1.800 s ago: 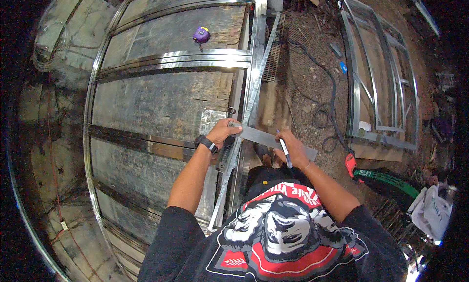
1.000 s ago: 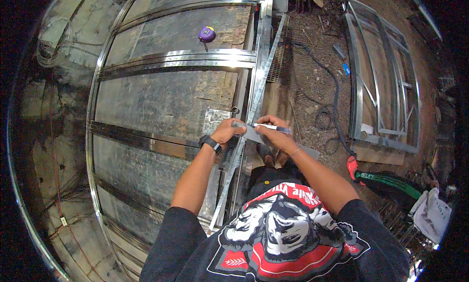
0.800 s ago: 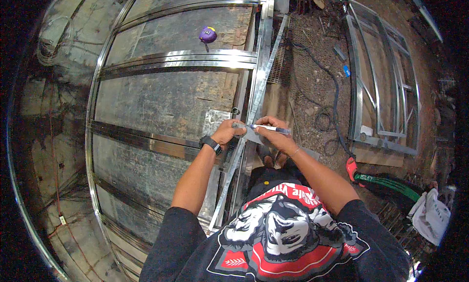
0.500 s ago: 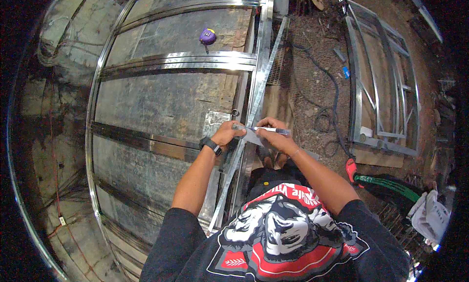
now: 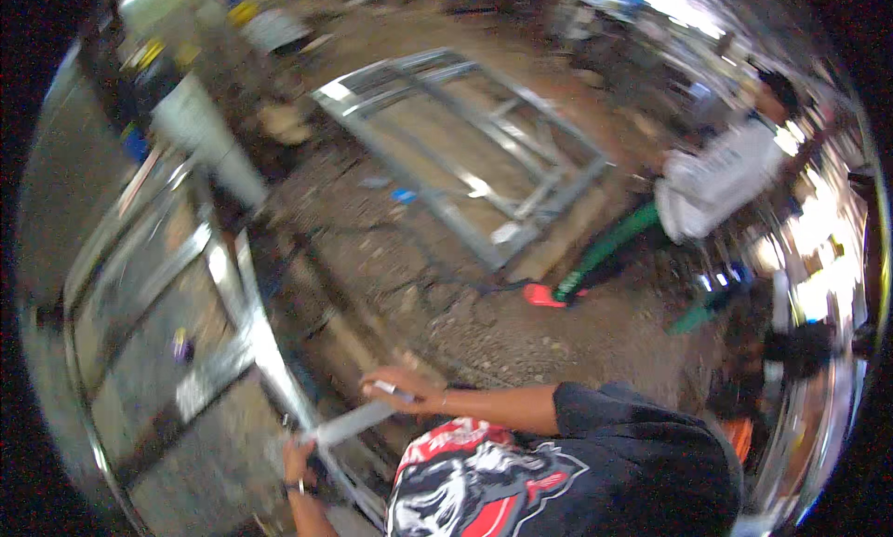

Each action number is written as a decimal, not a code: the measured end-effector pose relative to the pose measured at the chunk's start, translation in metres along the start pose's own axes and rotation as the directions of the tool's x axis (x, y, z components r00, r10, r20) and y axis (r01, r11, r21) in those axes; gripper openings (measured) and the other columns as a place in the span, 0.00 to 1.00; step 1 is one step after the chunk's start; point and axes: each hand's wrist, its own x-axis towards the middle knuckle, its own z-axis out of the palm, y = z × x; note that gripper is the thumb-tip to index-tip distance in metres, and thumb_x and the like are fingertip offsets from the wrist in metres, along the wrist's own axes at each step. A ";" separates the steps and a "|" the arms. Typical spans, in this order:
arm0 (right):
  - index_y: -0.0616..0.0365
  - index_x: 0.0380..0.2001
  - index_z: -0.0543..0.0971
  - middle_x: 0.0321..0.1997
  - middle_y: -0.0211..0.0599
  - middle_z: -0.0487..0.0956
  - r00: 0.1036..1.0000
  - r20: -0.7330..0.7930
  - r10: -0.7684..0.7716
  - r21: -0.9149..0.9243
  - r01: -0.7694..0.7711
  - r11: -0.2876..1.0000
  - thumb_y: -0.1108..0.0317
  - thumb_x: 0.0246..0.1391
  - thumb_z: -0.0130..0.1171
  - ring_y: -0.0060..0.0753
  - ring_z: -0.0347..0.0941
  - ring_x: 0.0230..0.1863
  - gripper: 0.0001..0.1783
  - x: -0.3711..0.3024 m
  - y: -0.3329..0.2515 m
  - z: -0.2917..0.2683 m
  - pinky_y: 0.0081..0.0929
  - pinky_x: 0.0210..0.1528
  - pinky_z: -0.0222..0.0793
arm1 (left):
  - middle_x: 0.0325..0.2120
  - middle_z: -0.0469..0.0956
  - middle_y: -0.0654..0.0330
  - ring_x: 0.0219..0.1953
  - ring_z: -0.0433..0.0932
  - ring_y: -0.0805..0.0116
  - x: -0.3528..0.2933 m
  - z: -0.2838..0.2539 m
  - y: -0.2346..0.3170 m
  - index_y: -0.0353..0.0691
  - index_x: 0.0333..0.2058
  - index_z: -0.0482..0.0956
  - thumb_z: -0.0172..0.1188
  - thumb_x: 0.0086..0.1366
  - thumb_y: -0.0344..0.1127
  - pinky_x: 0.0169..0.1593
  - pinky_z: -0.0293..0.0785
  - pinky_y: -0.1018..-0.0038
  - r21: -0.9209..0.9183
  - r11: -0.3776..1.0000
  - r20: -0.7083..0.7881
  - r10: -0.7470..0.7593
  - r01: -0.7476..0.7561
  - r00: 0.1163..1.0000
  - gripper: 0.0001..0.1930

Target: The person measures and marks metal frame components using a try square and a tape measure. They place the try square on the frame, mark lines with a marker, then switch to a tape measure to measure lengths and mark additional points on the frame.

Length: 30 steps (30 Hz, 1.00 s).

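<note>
Right hand (image 5: 405, 389) there, fingers closed around a white pen (image 5: 394, 391), up at the right end of the flat metal strip (image 5: 355, 422), and that strip spanned the gap between the two hands, beside the shiny metal frame (image 5: 270, 351)! At the strip's other end, the left hand (image 5: 298, 463), fingertips right at the metal, but blur hid whether they pinched it, so no telling!

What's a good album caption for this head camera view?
Left hand on a flat grey strip, right hand holding a white pen, beside a shiny metal frame.
</note>
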 end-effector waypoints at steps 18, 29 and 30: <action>0.58 0.60 0.77 0.50 0.41 0.85 0.939 -0.332 0.088 0.039 -0.080 0.996 0.60 0.67 0.60 0.43 0.84 0.47 0.21 -0.143 0.001 -0.146 0.35 0.49 0.77 | 0.32 0.87 0.57 0.32 0.84 0.69 -0.002 -0.031 0.013 0.37 0.42 0.88 0.70 0.63 0.39 0.33 0.79 0.71 0.180 0.976 -0.135 -0.102 0.126 0.986 0.13; 0.53 0.53 0.81 0.44 0.41 0.86 0.877 -0.434 0.206 -0.058 -0.256 0.965 0.56 0.70 0.60 0.41 0.84 0.43 0.16 -0.127 0.022 -0.128 0.34 0.46 0.78 | 0.32 0.87 0.57 0.31 0.84 0.69 -0.009 -0.003 0.016 0.37 0.41 0.87 0.68 0.65 0.40 0.32 0.80 0.71 0.240 0.969 -0.133 -0.028 0.059 0.991 0.13; 0.53 0.53 0.82 0.44 0.41 0.86 0.869 -0.446 0.212 -0.080 -0.275 0.958 0.55 0.70 0.60 0.42 0.84 0.42 0.17 -0.123 0.015 -0.130 0.33 0.46 0.78 | 0.32 0.87 0.57 0.31 0.84 0.69 -0.009 -0.002 0.014 0.37 0.41 0.87 0.68 0.65 0.40 0.32 0.80 0.71 0.238 0.970 -0.131 -0.024 0.055 0.991 0.12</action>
